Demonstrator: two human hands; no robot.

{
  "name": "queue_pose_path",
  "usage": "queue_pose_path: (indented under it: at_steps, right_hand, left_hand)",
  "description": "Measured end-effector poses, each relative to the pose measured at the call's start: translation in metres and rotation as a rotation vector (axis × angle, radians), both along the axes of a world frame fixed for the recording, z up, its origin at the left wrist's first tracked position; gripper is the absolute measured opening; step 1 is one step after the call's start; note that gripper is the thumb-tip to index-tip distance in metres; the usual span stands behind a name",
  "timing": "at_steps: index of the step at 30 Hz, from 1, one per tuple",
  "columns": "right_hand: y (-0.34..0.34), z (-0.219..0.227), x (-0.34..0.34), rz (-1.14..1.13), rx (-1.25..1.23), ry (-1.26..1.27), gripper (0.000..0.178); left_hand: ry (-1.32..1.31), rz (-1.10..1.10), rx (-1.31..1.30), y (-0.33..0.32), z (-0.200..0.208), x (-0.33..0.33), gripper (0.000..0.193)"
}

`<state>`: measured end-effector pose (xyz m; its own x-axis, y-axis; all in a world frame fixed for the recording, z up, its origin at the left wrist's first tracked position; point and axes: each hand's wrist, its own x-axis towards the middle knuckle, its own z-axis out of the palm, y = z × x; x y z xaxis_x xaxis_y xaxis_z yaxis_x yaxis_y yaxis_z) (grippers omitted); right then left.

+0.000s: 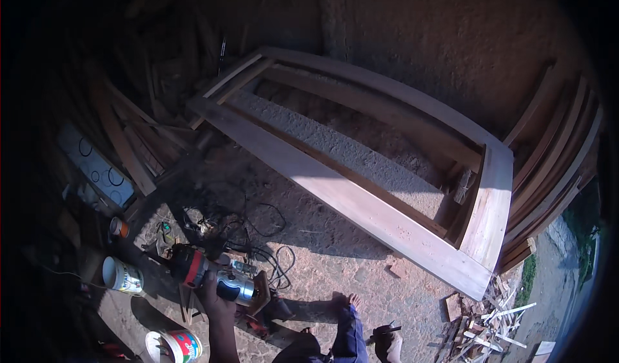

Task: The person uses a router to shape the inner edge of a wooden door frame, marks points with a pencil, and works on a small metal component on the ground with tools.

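My left hand point(216, 296) is closed round a power router point(237, 287), at the lower left of the head view. Its body is black, red and silver, with a flat, squarish base plate at the right end. The tool is tipped on its side above the floor. Near the bottom edge, my right hand point(388, 346) is closed on a thin dark thing point(385, 329) too small and shaded to name. Ahead of both hands lies a large rectangular wooden frame point(335, 190), raised off the ground, its near long rail partly sunlit. Neither hand touches it.
Black cable point(284, 269) lies looped on the floor beside the router. White buckets point(122, 276) and a small orange tin point(118, 227) stand at left. Planks point(548, 156) lean at far right, above a heap of offcuts point(483, 327). More timber point(122, 131) fills the left side.
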<state>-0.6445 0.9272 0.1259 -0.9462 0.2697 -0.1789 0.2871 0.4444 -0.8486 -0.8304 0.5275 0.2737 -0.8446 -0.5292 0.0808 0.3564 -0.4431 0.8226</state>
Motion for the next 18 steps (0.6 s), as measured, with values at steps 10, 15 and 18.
queue_pose_path:
  at_steps: [10,15,18]
  right_hand:
    - [0.061,0.055,-0.166,-0.028,-0.389,0.027,0.014]
    - [0.064,0.053,-0.26,0.021,-0.491,0.121,0.019]
    - [0.061,0.045,-0.305,0.038,-0.49,0.172,0.014]
  left_hand:
    - [0.208,0.214,-0.214,0.016,0.106,-0.074,0.049]
    - [0.217,0.319,-0.305,0.014,0.141,-0.09,0.048]
    - [0.196,0.373,-0.342,0.006,0.132,-0.116,0.048]
